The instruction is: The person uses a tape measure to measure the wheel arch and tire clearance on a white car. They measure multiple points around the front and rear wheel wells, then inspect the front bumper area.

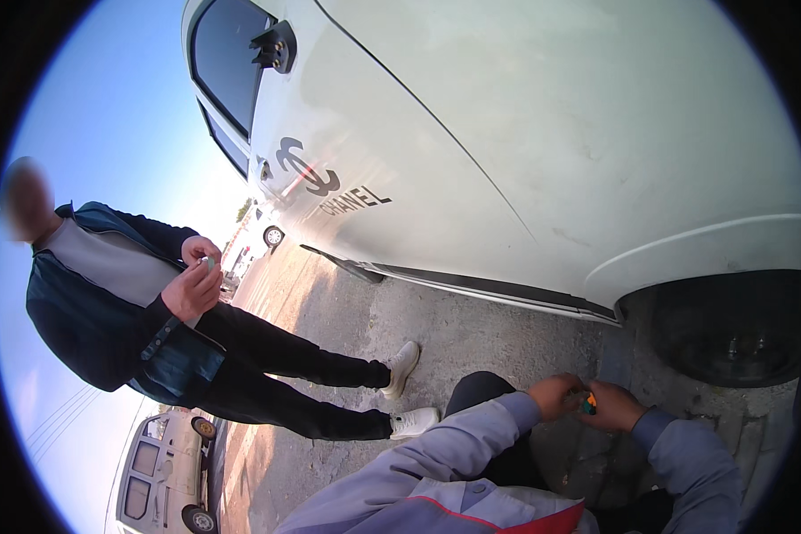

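Note:
My two hands meet low in front of me, close to the wheel arch of a white car (pixel 507 116). Between them is a small orange and dark green thing (pixel 588 404), too small to make out its kind. My left hand (pixel 555 397) has its fingers closed at the thing's left side. From the right, my right hand (pixel 616 408) curls its fingers around the other side of it. Most of the fingertips are hidden or too small to see clearly.
The car's wheel (pixel 730 343) sits in its dark arch on the right. At left stands a person (pixel 116 267) in a dark jacket, holding a small pale green thing. A van (pixel 156 476) is parked behind. Grey pavement (pixel 418 311) lies beneath.

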`<action>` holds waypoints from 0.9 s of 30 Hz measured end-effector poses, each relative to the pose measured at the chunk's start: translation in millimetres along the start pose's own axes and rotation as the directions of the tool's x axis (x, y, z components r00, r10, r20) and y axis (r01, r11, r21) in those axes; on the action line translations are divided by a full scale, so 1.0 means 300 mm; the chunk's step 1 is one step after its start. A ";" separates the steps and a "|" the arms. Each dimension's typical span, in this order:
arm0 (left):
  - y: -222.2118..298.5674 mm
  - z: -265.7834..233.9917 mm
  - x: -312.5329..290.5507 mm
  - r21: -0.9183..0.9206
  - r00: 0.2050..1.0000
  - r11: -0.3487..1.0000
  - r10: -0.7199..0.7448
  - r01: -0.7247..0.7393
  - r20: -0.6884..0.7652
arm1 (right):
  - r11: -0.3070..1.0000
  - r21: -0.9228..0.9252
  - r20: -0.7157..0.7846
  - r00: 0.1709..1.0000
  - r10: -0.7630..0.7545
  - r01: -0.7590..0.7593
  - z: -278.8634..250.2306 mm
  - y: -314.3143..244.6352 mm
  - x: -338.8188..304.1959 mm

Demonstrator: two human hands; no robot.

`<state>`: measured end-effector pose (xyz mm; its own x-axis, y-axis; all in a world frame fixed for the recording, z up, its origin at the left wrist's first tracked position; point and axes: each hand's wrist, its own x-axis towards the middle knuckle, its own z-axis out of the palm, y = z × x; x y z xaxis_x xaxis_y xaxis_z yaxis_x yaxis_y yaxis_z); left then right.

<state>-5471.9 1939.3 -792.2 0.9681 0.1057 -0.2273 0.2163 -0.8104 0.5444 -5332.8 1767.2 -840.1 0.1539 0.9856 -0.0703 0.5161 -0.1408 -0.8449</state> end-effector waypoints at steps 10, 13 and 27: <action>0.223 -0.448 -0.118 0.150 0.721 0.984 0.174 -0.098 -0.670 | 0.999 -0.054 0.035 0.999 0.010 -0.008 0.006 0.026 0.019; 0.355 -0.628 -0.200 0.211 0.655 0.973 0.222 -0.098 -0.723 | 0.998 -0.065 0.080 0.997 0.016 -0.011 -0.002 0.019 0.020; 0.563 -0.987 -0.471 -0.124 0.750 0.747 0.614 -0.653 -0.247 | 0.997 -0.075 0.061 0.998 -0.002 0.007 0.068 0.046 0.049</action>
<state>-5534.5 1958.2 -429.0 0.8900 -0.2761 0.3628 -0.4543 -0.6031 0.6557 -5340.7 1781.5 -863.7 0.1011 0.9898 -0.1005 0.5792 -0.1407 -0.8029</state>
